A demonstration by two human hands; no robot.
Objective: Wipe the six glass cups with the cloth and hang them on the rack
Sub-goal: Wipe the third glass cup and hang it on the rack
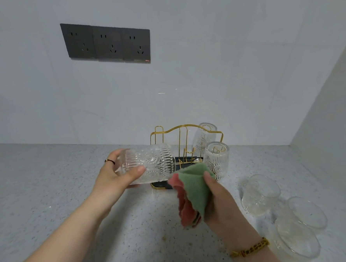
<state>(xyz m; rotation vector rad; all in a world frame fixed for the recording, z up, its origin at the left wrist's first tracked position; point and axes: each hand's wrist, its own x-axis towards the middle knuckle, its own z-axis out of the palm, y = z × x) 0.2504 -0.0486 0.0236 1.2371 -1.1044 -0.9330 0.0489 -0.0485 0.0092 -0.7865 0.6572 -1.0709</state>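
Note:
My left hand [118, 174] grips a patterned glass cup [151, 162] held on its side above the counter, its mouth pointing right. My right hand [218, 197] clutches a green and pink cloth [192, 190] just right of the cup's mouth, close to it. Behind stands the gold wire rack [174, 130] on a dark tray. Two cups hang upside down on its right side: a rear cup [205, 137] and a front cup [216, 158]. Three more cups stand upright on the counter at the right: one [259, 194], another [306, 211], and the nearest [296, 236].
The speckled grey counter [50, 189] runs left and toward me. A white wall rises behind the rack, with three dark sockets [106, 43] high on it. A side wall [329, 111] closes the right corner.

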